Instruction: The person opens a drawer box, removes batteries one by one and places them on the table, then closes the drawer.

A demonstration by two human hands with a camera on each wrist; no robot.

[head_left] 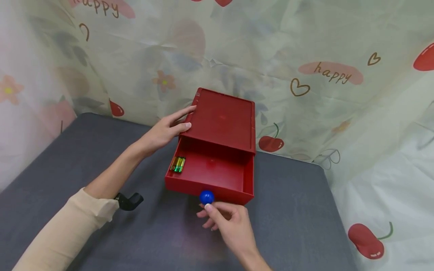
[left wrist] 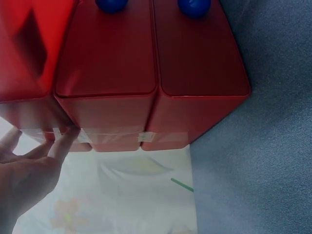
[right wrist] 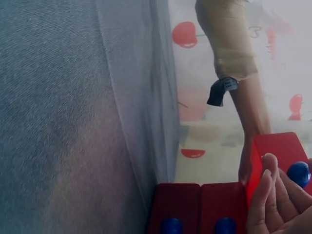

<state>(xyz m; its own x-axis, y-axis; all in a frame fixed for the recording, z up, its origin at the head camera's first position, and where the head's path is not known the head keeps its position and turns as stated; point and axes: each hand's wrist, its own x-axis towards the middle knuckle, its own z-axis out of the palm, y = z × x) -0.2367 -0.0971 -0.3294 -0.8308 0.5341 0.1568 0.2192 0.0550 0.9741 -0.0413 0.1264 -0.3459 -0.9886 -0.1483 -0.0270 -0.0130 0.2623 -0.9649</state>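
A red drawer cabinet [head_left: 225, 122] stands on the dark table, its top drawer [head_left: 207, 184] pulled out. Several green and gold batteries [head_left: 178, 165] lie at the drawer's left side. My left hand [head_left: 166, 128] rests against the cabinet's upper left side, fingers spread along it; the left wrist view shows this hand [left wrist: 31, 170] touching the side near the clear tape. At the drawer front, my right hand [head_left: 232, 222] has its thumb and fingers at the round blue knob [head_left: 207, 197], thumb above and fingers below, pinching it. The right wrist view shows the knob [right wrist: 298, 174] beside the fingers.
Below the open drawer are two shut red drawers [left wrist: 202, 58] with blue knobs [left wrist: 194, 6]. Behind the dark table [head_left: 291, 210] hangs a pale curtain [head_left: 271, 45] with cherries and hearts. A black strap [head_left: 129, 202] sticks out from the left wrist.
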